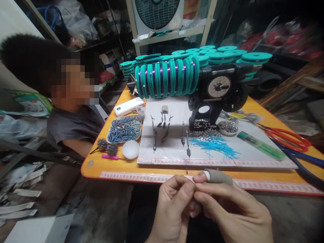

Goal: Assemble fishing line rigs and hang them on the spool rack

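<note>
At the near edge of the orange bench (258, 111), left hand (172, 209) and right hand (233, 212) meet, fingertips pinched together on something too small to identify; right thumb wears a grey sleeve (217, 176).

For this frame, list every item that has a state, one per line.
left hand: pinched shut, fingertips meeting the right's
right hand: pinched shut, grey sleeve on one finger
scissors: closed, flat on table
tray: filled with small blue-grey pieces
round tin: open, holding tiny metal bits
winder spools: wound with purple line
fan: motion cannot tell
</note>
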A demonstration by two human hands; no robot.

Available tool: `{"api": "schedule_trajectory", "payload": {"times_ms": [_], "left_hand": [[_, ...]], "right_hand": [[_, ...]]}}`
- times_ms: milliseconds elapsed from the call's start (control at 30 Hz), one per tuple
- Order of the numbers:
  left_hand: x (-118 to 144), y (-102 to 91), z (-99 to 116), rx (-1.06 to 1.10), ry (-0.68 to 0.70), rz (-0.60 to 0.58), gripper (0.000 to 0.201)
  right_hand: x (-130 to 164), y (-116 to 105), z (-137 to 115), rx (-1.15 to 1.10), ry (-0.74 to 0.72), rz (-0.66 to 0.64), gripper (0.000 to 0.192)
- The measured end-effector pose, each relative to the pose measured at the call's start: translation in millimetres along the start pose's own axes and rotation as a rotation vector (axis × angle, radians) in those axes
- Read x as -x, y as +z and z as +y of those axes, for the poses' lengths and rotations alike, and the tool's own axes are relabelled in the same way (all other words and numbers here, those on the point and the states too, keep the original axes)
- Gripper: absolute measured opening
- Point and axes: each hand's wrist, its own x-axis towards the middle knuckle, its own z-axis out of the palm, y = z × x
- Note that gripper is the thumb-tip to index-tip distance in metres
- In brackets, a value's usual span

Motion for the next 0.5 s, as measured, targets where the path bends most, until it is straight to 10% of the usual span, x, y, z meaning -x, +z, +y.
{"api": "schedule_trajectory", "payload": {"times_ms": [267, 500], "left_hand": [[-2, 2.5, 4, -0.114, 0.137, 0.127, 0.036], [-2, 6.1, -3, -0.2, 0.227, 0.132, 0.041]], "right_hand": [[-36, -84, 42, 0.898, -0.223, 0.147, 0.033], [-92, -141, 92, 0.997, -0.004, -0.012, 0.049]]}}
